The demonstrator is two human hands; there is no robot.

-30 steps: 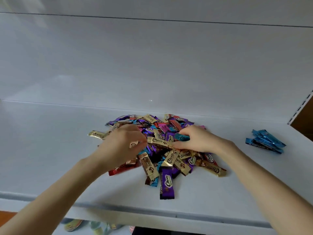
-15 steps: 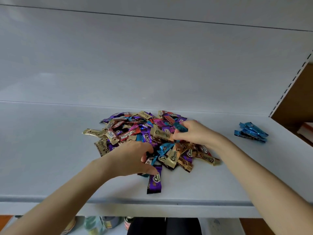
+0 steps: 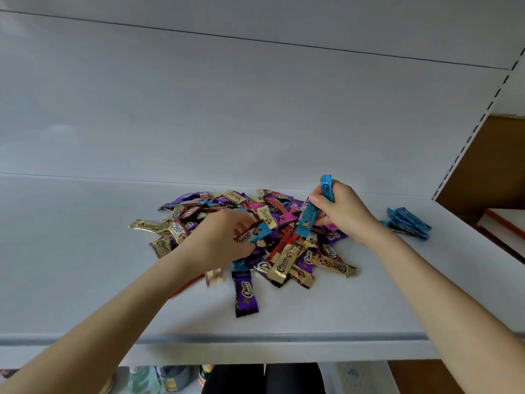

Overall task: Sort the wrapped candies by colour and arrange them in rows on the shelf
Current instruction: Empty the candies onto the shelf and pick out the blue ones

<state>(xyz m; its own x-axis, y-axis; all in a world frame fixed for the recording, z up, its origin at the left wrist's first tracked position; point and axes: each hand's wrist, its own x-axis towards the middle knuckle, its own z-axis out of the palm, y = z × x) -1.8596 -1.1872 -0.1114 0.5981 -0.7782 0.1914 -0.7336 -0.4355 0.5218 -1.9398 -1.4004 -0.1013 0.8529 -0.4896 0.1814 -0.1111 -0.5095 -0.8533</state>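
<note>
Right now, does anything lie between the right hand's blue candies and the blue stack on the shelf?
Nothing visible does. The right hand grips its blue candies just left of the blue stack; only bare shelf separates them.

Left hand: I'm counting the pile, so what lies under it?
The left hand pinches a blue-ended candy over the mixed pile. Gold wrappers show at its left, a purple candy nearer the camera. Whatever lies directly beneath is covered.
</note>
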